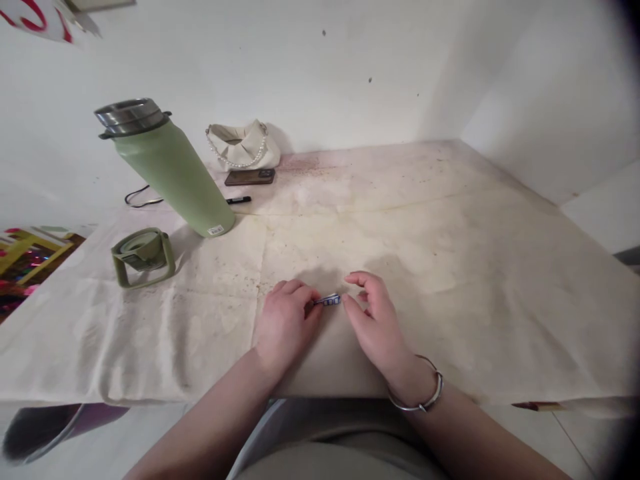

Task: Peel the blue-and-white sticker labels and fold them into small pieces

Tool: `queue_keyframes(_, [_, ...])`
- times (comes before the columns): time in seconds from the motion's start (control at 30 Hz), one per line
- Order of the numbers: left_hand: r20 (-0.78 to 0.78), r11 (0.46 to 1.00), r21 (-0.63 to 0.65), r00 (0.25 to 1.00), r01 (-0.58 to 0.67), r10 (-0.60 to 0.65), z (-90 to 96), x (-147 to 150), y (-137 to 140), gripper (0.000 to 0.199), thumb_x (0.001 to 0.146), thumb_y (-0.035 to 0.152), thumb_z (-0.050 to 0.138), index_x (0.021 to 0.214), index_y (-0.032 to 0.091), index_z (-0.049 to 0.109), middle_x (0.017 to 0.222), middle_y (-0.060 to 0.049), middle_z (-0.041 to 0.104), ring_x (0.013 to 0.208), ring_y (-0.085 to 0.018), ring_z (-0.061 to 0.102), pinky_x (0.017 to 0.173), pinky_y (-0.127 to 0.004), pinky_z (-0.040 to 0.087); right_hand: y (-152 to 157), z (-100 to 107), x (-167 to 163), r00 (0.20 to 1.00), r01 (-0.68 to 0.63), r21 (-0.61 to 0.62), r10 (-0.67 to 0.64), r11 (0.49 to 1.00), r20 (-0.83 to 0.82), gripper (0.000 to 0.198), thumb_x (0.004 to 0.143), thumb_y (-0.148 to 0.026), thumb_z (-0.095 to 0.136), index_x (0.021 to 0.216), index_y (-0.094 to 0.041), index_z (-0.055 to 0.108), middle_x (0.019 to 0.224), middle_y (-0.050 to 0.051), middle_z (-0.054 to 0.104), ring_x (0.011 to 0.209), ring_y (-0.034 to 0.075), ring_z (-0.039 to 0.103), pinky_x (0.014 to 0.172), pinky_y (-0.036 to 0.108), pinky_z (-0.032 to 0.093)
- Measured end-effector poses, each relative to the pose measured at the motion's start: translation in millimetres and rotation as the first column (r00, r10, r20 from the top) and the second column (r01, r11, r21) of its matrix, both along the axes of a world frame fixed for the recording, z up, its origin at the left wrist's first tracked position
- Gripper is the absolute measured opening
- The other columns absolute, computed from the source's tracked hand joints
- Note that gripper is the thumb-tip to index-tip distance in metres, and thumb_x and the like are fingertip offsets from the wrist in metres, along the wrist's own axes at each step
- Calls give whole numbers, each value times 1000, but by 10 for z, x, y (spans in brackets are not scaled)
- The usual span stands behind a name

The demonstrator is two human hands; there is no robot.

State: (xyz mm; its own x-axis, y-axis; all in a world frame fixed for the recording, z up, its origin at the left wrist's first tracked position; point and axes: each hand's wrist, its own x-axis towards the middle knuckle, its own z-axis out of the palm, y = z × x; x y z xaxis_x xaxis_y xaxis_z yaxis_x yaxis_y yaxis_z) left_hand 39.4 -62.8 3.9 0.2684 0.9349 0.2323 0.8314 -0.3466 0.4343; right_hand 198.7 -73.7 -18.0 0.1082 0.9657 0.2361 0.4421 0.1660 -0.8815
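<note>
Between the thumb and fingers of my left hand point(287, 319) is pinched a small, narrow blue-and-white patterned strip point(331, 301). Its right end sticks out past my fingertips; the rest is hidden in the hand, and its exact kind is too small to make out. My right hand point(374, 319) hovers just beside that free end, thumb and index finger apart, with nothing visible between them. A silver bangle point(434, 399) circles my right wrist. Both hands are low over the cloth-covered table point(480, 267), close to its front edge.
Left of my hands stands a tall green bottle point(175, 173) without its lid; the green lid point(144, 257) lies nearby. Behind are a white handbag point(245, 148) with a pearl strap, a phone point(250, 177) and a black pen point(239, 200). A wall point(340, 67) borders the table's back.
</note>
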Motion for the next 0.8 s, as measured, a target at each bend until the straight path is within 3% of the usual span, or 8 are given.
queue_keyframes(0.13, [-75,1000,-14,997,5,-6,-3,20,8,7,78,22,59,80,22,65,80,-3,62,82,-21,54,74,-34,42,5,-16,21,998,-26,-6,26,1000,59,29,82,-21,47,111,-21,51,116,11,54,110,24,50,91,46,44])
queue_keyframes(0.23, [-75,1000,2,997,-8,8,-11,17,12,9,78,20,58,81,22,67,76,-3,62,77,-20,55,71,-32,41,-13,-51,24,979,-62,18,58,998,194,40,81,-19,45,121,-17,48,125,15,50,120,26,44,100,49,39])
queue_keyframes(0.4, [-126,998,-60,992,-19,11,-5,35,4,12,80,25,55,80,22,67,71,-3,65,72,-19,57,66,-31,38,-82,-119,15,873,-117,25,91,993,479,54,78,-18,46,130,-4,45,140,21,39,136,31,25,109,49,30])
queue_keyframes(0.5, [-128,996,-79,991,-43,33,10,50,3,13,80,25,55,81,23,68,72,-3,66,72,-19,58,65,-30,37,-112,-126,-12,804,-163,-4,135,987,579,55,79,-22,47,130,-1,47,142,22,37,137,33,22,111,49,26])
queue_keyframes(0.63, [-111,993,-109,993,-52,40,32,58,7,14,79,25,56,79,23,69,71,-2,66,71,-19,58,63,-29,36,-125,-109,-51,749,-194,-28,167,981,641,59,78,-24,48,131,3,45,143,23,37,136,35,24,112,50,22])
queue_keyframes(0.8, [-81,992,-118,996,-53,44,41,65,6,14,78,26,56,80,23,70,72,-2,66,71,-19,58,63,-29,36,-120,-95,-47,764,-175,-20,149,984,628,58,81,-28,47,131,2,46,141,23,39,135,34,27,111,49,25])
